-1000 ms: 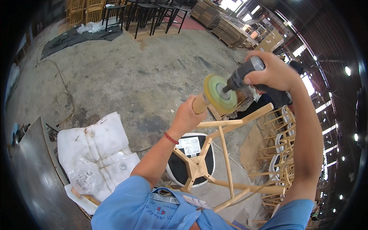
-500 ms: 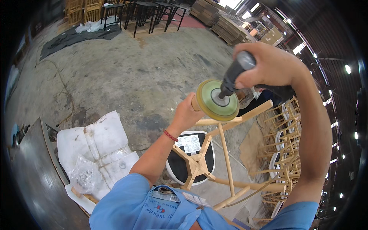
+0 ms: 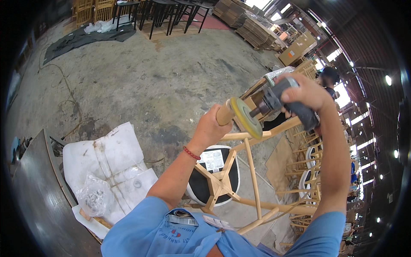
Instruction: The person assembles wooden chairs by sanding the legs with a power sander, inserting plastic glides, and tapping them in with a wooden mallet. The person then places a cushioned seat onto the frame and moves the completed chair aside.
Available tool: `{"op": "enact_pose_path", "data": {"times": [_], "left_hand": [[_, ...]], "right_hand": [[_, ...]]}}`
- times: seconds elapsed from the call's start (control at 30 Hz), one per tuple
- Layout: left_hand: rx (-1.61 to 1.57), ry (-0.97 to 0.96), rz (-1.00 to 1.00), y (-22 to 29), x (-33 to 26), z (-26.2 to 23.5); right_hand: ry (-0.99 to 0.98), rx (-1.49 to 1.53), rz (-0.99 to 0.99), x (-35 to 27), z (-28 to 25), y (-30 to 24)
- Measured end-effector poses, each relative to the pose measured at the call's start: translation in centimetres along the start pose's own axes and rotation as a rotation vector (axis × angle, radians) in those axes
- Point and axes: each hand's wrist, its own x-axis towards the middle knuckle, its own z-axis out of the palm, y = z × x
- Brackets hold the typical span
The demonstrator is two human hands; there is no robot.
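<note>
A pale wooden stool or chair (image 3: 255,180) is upturned before me, the black underside of its seat (image 3: 231,173) showing behind crossed wooden rails. My left hand (image 3: 209,127) is wrapped round one wooden leg (image 3: 224,115), near its end. In my right hand (image 3: 306,93) is a dark grey power sander (image 3: 270,97), gripped by its body. Its round yellow-green disc (image 3: 246,118) is turned nearly edge-on beside that leg's end and appears to touch it. My left hand hides the lower part of the leg.
White foam sheeting (image 3: 102,154) with a clear plastic bag (image 3: 95,196) lies to the left, next to a dark tabletop (image 3: 43,205). Rows of wooden chairs (image 3: 306,188) stand at right. Black stools (image 3: 165,15) and stacked cardboard (image 3: 252,30) are far off; a person (image 3: 329,77) is beyond my right hand.
My right hand has lowered and tilted the sander, turning its disc from nearly face-on to nearly edge-on at the leg's end. My left hand keeps its hold, barely moved.
</note>
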Motion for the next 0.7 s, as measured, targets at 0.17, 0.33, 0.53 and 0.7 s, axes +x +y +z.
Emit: {"op": "enact_pose_path", "data": {"times": [0.17,0.33,0.53,0.7], "left_hand": [[-0.010,0.030,0.154,-1.7,0.3,0.6],[-0.159,0.014,0.270,-1.2,0.3,0.7],[-0.053,0.001,-0.048,0.8,-0.5,0.9],[-0.085,-0.139,0.047,1.0,0.4,-0.2]], "right_hand": [[0.249,-0.239,-0.292,-3.3,3.7,0.6],[0.174,-0.667,-0.278,-2.7,4.0,-5.0],[0.259,-0.781,-0.021,-1.4,1.6,-7.3],[0.392,-0.638,-0.125,-8.5,-4.2,-0.4]]}}
